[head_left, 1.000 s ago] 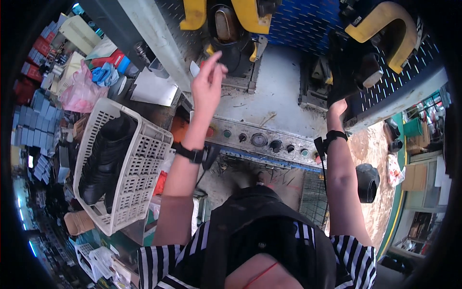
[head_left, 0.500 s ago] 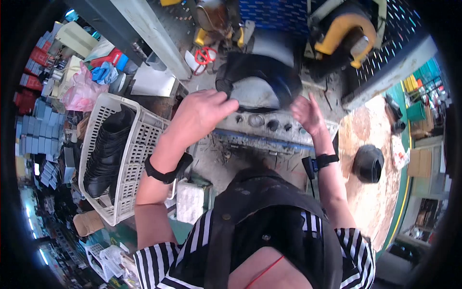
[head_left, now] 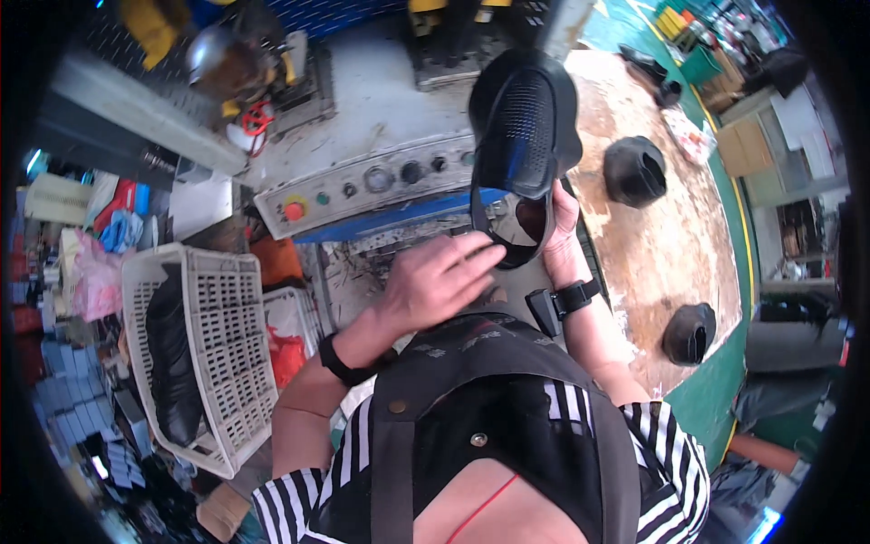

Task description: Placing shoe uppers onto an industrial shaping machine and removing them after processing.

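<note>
A black shoe upper (head_left: pixel 526 118), with a perforated front and a thin looped strap at its near end, is held up in front of the machine. My right hand (head_left: pixel 564 227) grips it by the right side of the strap. My left hand (head_left: pixel 439 276) has its fingers stretched out, the tips at the left side of the strap loop; whether they touch it I cannot tell.
The machine's control panel (head_left: pixel 362 181) with knobs and a red button (head_left: pixel 294 210) runs behind my hands. At left stands a white plastic basket (head_left: pixel 227 363) with stacked black pieces (head_left: pixel 172 363). Two black shoe pieces, one far (head_left: pixel 634 170) and one near (head_left: pixel 691 334), stand on a worn wooden board (head_left: pixel 625 263).
My view has swung right. The shoe upper has come off the machine bed and towards me, its perforated face now showing. My right hand now grips its strap; my left hand has drawn nearer.
</note>
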`<action>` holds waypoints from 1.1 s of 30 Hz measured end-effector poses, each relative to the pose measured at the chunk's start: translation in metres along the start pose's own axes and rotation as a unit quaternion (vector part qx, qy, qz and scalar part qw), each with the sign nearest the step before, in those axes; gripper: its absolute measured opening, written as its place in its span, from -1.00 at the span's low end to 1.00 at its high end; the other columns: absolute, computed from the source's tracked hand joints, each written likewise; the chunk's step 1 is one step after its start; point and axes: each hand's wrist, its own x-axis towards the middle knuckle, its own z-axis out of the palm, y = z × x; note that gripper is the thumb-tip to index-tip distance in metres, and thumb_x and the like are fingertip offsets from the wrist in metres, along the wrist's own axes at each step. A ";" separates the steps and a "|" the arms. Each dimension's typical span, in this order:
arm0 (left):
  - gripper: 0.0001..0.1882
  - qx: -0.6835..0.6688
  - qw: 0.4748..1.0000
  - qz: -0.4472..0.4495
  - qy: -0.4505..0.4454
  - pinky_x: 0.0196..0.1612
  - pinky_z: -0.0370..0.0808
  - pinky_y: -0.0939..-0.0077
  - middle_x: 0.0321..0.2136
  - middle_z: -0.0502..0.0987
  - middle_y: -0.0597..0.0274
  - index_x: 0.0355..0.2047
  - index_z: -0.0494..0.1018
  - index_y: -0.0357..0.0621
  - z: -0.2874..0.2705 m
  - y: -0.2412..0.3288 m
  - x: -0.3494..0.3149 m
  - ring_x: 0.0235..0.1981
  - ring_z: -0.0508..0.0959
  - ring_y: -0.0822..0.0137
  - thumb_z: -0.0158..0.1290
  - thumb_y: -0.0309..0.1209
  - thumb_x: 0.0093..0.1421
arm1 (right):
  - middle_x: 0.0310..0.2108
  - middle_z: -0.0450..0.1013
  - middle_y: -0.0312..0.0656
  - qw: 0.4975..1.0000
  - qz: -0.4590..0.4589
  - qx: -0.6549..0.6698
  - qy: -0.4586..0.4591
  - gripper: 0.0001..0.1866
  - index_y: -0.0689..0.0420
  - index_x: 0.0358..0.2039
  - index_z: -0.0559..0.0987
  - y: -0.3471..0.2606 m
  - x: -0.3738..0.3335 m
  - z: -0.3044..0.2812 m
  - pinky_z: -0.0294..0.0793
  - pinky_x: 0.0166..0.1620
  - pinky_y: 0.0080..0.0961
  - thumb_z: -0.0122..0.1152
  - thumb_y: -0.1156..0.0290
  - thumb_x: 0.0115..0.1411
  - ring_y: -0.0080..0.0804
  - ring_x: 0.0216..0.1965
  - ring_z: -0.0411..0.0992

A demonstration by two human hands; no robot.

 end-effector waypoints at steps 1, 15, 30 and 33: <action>-0.60 -0.045 0.998 -0.017 -0.036 -0.35 0.51 0.45 -0.20 0.48 0.20 -0.13 0.48 -0.09 0.017 0.014 0.008 -0.38 0.54 0.27 0.18 -0.32 -0.03 | -0.08 0.41 -0.02 1.000 -0.017 -0.004 0.000 -0.57 0.21 0.05 0.31 -0.017 -0.010 -0.014 0.42 0.01 -0.27 0.05 0.48 0.15 -0.16 -0.06 0.41; -0.89 -0.095 0.990 0.053 -0.094 -0.30 0.44 0.33 -0.38 0.44 0.18 -0.42 0.42 -0.17 0.287 0.017 0.187 -0.32 0.48 0.14 0.09 -0.50 0.00 | 0.10 0.30 -0.21 0.895 -0.289 -0.209 0.266 -0.43 0.00 0.17 0.24 -0.274 -0.132 -0.060 0.21 0.15 -0.31 0.12 0.42 0.12 -0.34 0.13 0.25; -0.50 -0.068 0.989 -0.111 -0.064 0.08 0.34 0.21 0.12 0.19 -0.16 -0.04 0.35 -0.08 0.337 -0.019 0.101 0.09 0.29 -0.10 0.06 -0.55 -0.08 | -0.01 0.30 0.04 0.121 -0.292 -0.921 0.227 -0.41 0.12 -0.08 0.48 -0.258 -0.048 -0.084 0.17 0.08 -0.09 0.26 0.03 -0.07 0.01 0.03 0.22; -0.63 -0.092 0.961 -0.238 -0.109 0.03 0.36 0.25 0.10 0.23 0.00 -0.07 0.40 -0.08 0.244 -0.022 0.026 0.04 0.35 0.02 0.02 -0.48 0.05 | -0.17 0.43 0.06 0.079 -0.303 -0.929 0.197 -0.51 0.20 -0.24 0.57 -0.265 -0.040 -0.101 0.30 -0.01 -0.11 0.27 0.05 -0.05 -0.01 -0.10 0.36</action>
